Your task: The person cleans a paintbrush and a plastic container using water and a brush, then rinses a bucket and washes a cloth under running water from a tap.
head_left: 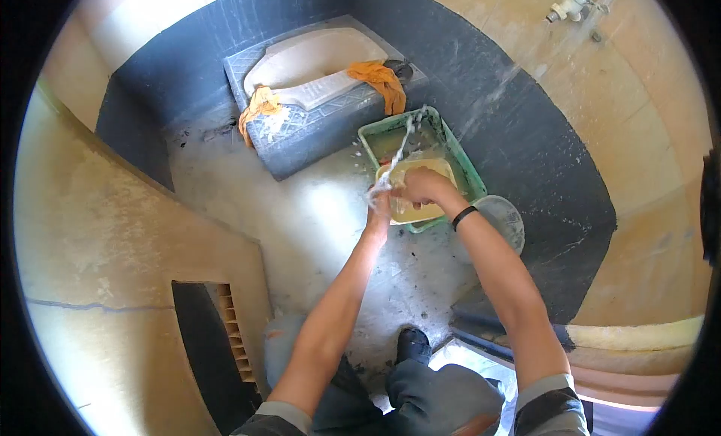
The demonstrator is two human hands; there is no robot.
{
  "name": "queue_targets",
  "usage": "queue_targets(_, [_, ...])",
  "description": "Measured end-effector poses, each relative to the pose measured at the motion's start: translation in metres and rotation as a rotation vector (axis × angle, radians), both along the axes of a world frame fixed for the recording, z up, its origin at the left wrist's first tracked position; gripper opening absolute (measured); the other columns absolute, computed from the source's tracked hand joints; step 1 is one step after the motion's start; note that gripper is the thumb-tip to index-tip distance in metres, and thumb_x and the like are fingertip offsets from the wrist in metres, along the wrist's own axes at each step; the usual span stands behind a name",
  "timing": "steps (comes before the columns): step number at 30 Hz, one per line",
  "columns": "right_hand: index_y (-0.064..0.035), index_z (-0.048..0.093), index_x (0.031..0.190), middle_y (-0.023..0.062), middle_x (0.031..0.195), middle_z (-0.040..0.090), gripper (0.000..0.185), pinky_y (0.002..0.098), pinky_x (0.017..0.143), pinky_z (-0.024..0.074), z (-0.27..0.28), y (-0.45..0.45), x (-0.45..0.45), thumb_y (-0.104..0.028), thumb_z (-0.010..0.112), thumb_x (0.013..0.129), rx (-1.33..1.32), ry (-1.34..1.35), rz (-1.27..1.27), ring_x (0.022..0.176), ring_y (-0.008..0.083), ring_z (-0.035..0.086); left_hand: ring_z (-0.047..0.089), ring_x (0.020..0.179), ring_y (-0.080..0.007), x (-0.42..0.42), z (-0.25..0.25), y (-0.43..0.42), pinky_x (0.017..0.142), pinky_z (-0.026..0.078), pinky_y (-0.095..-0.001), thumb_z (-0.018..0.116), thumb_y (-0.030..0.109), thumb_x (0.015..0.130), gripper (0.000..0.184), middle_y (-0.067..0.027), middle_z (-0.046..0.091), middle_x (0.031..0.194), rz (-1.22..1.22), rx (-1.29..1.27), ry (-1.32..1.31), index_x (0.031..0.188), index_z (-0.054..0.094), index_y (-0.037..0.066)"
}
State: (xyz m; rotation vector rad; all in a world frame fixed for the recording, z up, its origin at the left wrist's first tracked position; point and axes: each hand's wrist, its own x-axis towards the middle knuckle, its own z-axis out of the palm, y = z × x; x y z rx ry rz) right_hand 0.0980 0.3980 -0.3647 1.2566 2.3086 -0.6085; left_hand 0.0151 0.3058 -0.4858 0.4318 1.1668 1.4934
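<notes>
A pale yellow plastic tub (443, 165) is held tilted over a larger green crate-like basin (467, 162) on the floor. My left hand (380, 202) grips the tub's left edge, partly hidden by splashing water. My right hand (424, 185) reaches over the tub with its fingers curled down into it; what they hold, if anything, is hidden. A whitish streak of water (404, 144) runs from the basin's far rim down to my left hand and splashes there. The basin holds cloudy liquid.
A translucent round bucket (505, 220) stands right of the basin. Beyond is a raised squat toilet (319, 57) with orange cloths (381, 81) on its edge. A wall tap (572, 4) is at upper right. The grey floor (300, 203) looks wet.
</notes>
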Motion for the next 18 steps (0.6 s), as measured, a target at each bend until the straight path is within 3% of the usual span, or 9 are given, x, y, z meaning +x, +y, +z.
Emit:
queue_targets(2, [-0.0016, 0.073, 0.068, 0.0096, 0.062, 0.069, 0.057, 0.0381, 0.053, 0.0531, -0.007, 0.013, 0.011, -0.053, 0.063, 0.091, -0.001, 0.014, -0.047, 0.05, 0.0212, 0.063, 0.047, 0.13, -0.022, 0.003, 0.012, -0.003, 0.11, 0.035, -0.0407, 0.047, 0.045, 0.1, 0.057, -0.0114, 0.051, 0.139, -0.026, -0.072, 0.064, 0.144, 0.043, 0.009])
queue_targets(7, [0.0017, 0.072, 0.079, 0.0092, 0.063, 0.07, 0.053, 0.0359, 0.049, 0.0525, -0.018, 0.023, 0.036, -0.05, 0.067, 0.091, -0.012, 0.159, -0.165, 0.047, 0.0198, 0.063, 0.046, 0.133, -0.0257, -0.002, -0.019, 0.018, 0.109, 0.04, -0.0416, 0.048, 0.039, 0.096, 0.061, -0.0133, 0.046, 0.144, -0.055, 0.184, -0.037, 0.148, 0.035, 0.009])
queue_targets(9, [0.0038, 0.072, 0.09, 0.0141, 0.079, 0.074, 0.046, 0.038, 0.06, 0.0569, -0.02, 0.025, 0.039, -0.042, 0.068, 0.091, 0.028, 0.12, -0.234, 0.063, 0.0244, 0.071, 0.048, 0.132, -0.0272, 0.002, -0.018, 0.011, 0.108, 0.043, -0.0427, 0.046, 0.03, 0.093, 0.059, -0.0135, 0.047, 0.143, 0.053, 0.131, -0.128, 0.148, 0.036, 0.009])
queue_targets(10, [0.0038, 0.072, 0.09, 0.0141, 0.079, 0.074, 0.046, 0.038, 0.06, 0.0569, -0.022, 0.024, 0.043, -0.042, 0.068, 0.091, 0.026, 0.119, -0.24, 0.063, 0.0244, 0.071, 0.048, 0.132, -0.0272, 0.0, -0.018, 0.011, 0.108, 0.043, -0.0427, 0.046, 0.03, 0.093, 0.059, -0.0135, 0.047, 0.143, 0.047, 0.128, -0.129, 0.148, 0.036, 0.009])
queue_targets(12, [0.0024, 0.073, 0.096, 0.0188, 0.1, 0.074, 0.032, 0.0408, 0.074, 0.0584, -0.027, 0.025, 0.052, -0.028, 0.066, 0.091, 0.47, 0.132, -0.186, 0.088, 0.0294, 0.074, 0.048, 0.132, -0.0282, -0.004, -0.024, 0.015, 0.109, 0.042, -0.0448, 0.044, 0.026, 0.091, 0.062, -0.014, 0.045, 0.144, 0.017, 0.155, -0.108, 0.149, 0.032, 0.009])
queue_targets(13, [0.0024, 0.073, 0.096, 0.0188, 0.1, 0.074, 0.032, 0.0408, 0.074, 0.0584, -0.035, 0.034, 0.06, -0.028, 0.066, 0.091, 0.471, 0.135, -0.187, 0.088, 0.0294, 0.074, 0.048, 0.132, -0.0285, -0.004, -0.028, 0.016, 0.109, 0.042, -0.0455, 0.043, 0.025, 0.091, 0.062, -0.0142, 0.045, 0.145, 0.008, 0.164, -0.099, 0.15, 0.031, 0.01])
queue_targets(15, [-0.0007, 0.074, 0.102, 0.0197, 0.112, 0.071, 0.025, 0.0426, 0.084, 0.0571, -0.047, 0.056, 0.065, -0.018, 0.068, 0.085, 0.48, -0.033, -0.206, 0.104, 0.0329, 0.07, 0.046, 0.134, -0.0304, 0.001, -0.008, 0.014, 0.109, 0.042, -0.0476, 0.043, 0.025, 0.091, 0.065, -0.0153, 0.042, 0.147, -0.008, 0.037, 0.101, 0.152, 0.026, 0.01])
queue_targets(18, [-0.003, 0.073, 0.105, 0.0171, 0.108, 0.073, 0.03, 0.0417, 0.085, 0.0575, -0.023, 0.038, 0.056, -0.018, 0.073, 0.078, 0.497, -0.106, -0.182, 0.102, 0.033, 0.071, 0.046, 0.133, -0.0321, 0.017, 0.024, -0.002, 0.112, 0.037, -0.0414, 0.046, 0.022, 0.092, 0.063, -0.0204, 0.045, 0.143, 0.018, -0.047, -0.052, 0.15, 0.029, 0.004])
